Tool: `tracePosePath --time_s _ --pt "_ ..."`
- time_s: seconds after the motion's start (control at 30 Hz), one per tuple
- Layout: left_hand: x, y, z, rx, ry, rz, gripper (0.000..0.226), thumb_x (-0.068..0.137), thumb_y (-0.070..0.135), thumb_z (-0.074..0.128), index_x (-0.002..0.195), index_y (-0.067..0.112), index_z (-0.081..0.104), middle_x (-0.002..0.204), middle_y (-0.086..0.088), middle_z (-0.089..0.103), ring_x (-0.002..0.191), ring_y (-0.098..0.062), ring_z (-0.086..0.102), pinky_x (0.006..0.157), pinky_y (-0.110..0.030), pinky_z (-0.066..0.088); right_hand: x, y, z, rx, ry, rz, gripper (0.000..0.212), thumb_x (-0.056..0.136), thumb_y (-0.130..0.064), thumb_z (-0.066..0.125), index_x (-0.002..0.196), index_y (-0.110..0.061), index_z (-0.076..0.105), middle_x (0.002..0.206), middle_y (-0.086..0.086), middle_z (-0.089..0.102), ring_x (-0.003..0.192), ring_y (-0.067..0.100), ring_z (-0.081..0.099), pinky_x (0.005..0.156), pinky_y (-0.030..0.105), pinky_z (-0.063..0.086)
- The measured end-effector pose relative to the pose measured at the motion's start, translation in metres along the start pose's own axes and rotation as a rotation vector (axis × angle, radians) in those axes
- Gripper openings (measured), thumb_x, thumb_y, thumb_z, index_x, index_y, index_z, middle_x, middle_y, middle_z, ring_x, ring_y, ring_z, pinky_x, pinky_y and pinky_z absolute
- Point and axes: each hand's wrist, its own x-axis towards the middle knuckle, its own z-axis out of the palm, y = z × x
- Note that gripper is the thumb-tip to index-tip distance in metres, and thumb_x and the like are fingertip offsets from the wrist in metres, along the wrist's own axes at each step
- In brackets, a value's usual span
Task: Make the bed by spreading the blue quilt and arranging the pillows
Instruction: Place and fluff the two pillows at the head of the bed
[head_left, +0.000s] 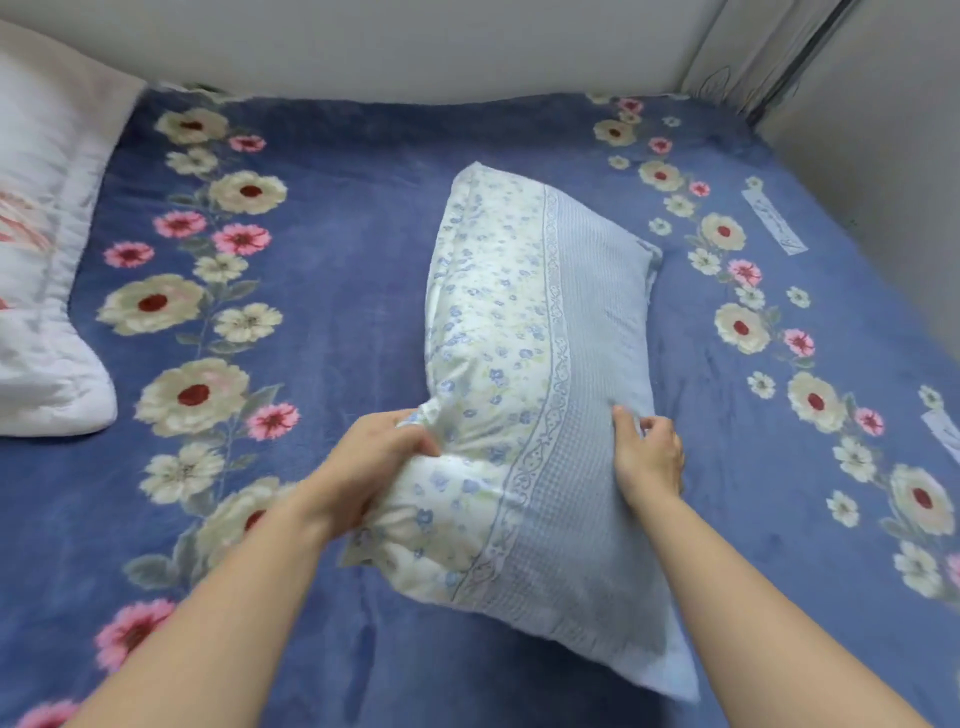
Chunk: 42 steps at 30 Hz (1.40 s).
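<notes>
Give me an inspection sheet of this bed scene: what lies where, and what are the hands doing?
Surface: blue quilt with flower bands, spread across the bed.
Job's things: floral pillow lying lengthwise on the middle of the quilt.
Clutter: white quilted bedding at the left edge, on the quilt.
Grips: left hand bunches the pillow's left edge; right hand holds its right edge.
Cables: nothing seen.
Surroundings: pale wall behind the bed; curtain at the far right corner.

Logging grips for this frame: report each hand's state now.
Left hand: grips a bunched fold on the pillow, floral side.
Right hand: pinches the pillow's checked edge.
</notes>
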Motion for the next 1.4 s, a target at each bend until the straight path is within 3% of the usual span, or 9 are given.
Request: tracePosePath --time_s 0.13,0.23,0.3,0.4,0.5,0.6,0.7,0.97,1.4 --pt "-0.053 -0.016 -0.070 0.047 -0.156 -0.355 0.050 0.040 0.004 0.062 0.088 -0.002 0.071 0.088 -0.032 0.068 0.072 -0.033 0.064 0.061 -0.029 0.051 -0.019 0.002 0.012 0.078 -0.170 0.219 0.084 0.083 -0.065 0.050 0.139 -0.004 0.037 0.141 0.017 0.045 0.128 0.037 0.043 0.107 0.050 0.033" --pt "-0.088 -0.041 -0.095 0.288 -0.137 -0.589 0.021 0.042 0.009 0.061 0.062 0.008 0.066 0.065 -0.018 0.063 0.056 -0.026 0.057 0.053 -0.024 0.043 -0.051 0.021 0.034 0.127 -0.242 0.359 0.107 0.077 -0.070 0.056 0.150 0.000 0.020 0.152 0.018 0.032 0.139 0.036 0.032 0.115 0.049 0.024" --pt "-0.093 -0.055 -0.102 0.377 0.022 -0.590 0.008 0.060 0.026 0.058 0.057 0.019 0.056 0.062 -0.010 0.057 0.052 -0.021 0.047 0.054 -0.028 0.040 -0.064 0.031 0.049 0.117 -0.268 0.400 0.117 0.072 -0.076 0.058 0.152 -0.005 0.010 0.156 0.018 0.023 0.144 0.036 0.021 0.118 0.048 0.017" --pt "-0.078 -0.071 -0.093 0.231 0.193 -0.453 0.050 0.064 0.055 0.054 0.095 0.016 0.056 0.096 -0.006 0.058 0.075 -0.018 0.053 0.066 -0.032 0.044 -0.060 0.038 0.063 0.157 -0.255 0.447 0.135 0.054 -0.082 0.065 0.152 -0.007 0.012 0.156 0.015 0.026 0.141 0.036 0.026 0.116 0.051 0.023" --pt "-0.068 -0.077 -0.070 0.124 0.234 -0.296 0.078 0.070 0.056 0.072 0.133 0.029 0.036 0.121 0.008 0.056 0.107 -0.015 0.058 0.091 -0.035 0.048 -0.053 0.030 0.067 0.266 -0.111 0.412 0.108 0.065 -0.051 0.081 0.142 0.006 0.032 0.144 0.018 0.045 0.127 0.036 0.048 0.106 0.044 0.040" --pt "-0.079 -0.079 -0.070 0.028 0.282 -0.158 0.035 0.082 0.017 0.072 0.110 0.031 0.058 0.110 0.008 0.069 0.090 -0.007 0.067 0.072 -0.024 0.053 -0.066 0.013 0.059 0.326 0.021 0.287 0.057 0.071 -0.026 0.081 0.113 0.003 0.058 0.112 0.016 0.062 0.097 0.028 0.060 0.087 0.039 0.049" --pt "-0.111 -0.079 -0.084 -0.020 0.298 -0.093 0.036 0.082 0.009 0.069 0.110 0.030 0.062 0.105 0.008 0.071 0.089 -0.009 0.068 0.069 -0.025 0.054 -0.099 -0.004 0.041 0.434 0.076 0.162 0.026 0.068 -0.018 0.082 0.076 -0.007 0.060 0.091 0.010 0.065 0.077 0.023 0.059 0.067 0.034 0.048" --pt "-0.297 -0.087 -0.162 -0.099 0.345 -0.032 0.030 0.083 0.018 0.071 0.110 0.028 0.063 0.109 0.005 0.071 0.097 -0.017 0.069 0.086 -0.039 0.056 -0.289 -0.068 -0.012 0.545 0.042 -0.066 0.038 0.061 -0.013 0.083 0.057 -0.017 0.045 0.062 -0.006 0.050 0.070 0.019 0.054 0.063 0.038 0.046" --pt "-0.533 -0.186 -0.333 -0.258 0.718 -0.038 0.034 0.074 0.001 0.071 0.099 0.023 0.066 0.100 -0.003 0.072 0.090 -0.023 0.069 0.070 -0.036 0.056 -0.581 -0.077 0.065 0.596 -0.341 -0.173 0.027 0.072 -0.017 0.082 0.093 -0.018 0.065 0.092 -0.003 0.067 0.095 0.022 0.063 0.086 0.034 0.051"
